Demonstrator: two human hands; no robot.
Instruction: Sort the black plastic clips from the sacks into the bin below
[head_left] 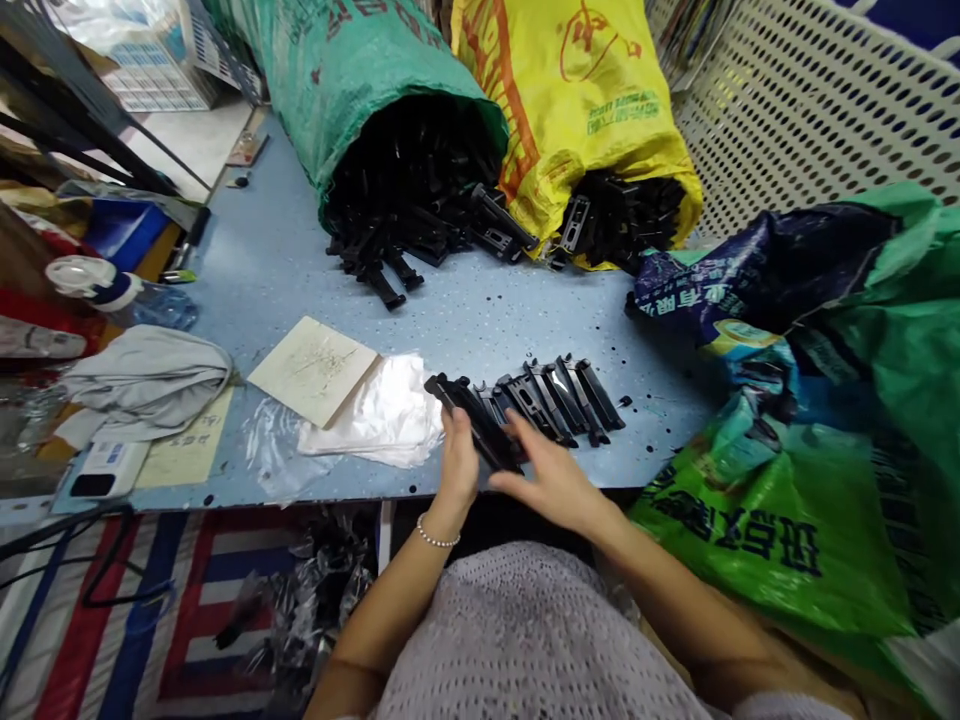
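Near the table's front edge, my left hand (459,462) is against the left side of some long black plastic parts (480,425), which lean at a slant and partly hide its fingers. My right hand (555,478) is just to the right of these parts, thumb and fingers spread. Its fingertips reach the near end of a row of similar black parts (562,395) lying side by side on the table; whether they press on them I cannot tell. Left of my left hand is a pile of clear plastic bags (382,425), with a square cream-coloured pad (311,370) on top.
A green sack (360,60) and a yellow sack (585,90) lie at the back of the blue table (247,250), black parts spilling out. Green bags (795,500) crowd the right side, before a white perforated basket (817,110). A cloth (150,380) and bottle (124,290) are at left.
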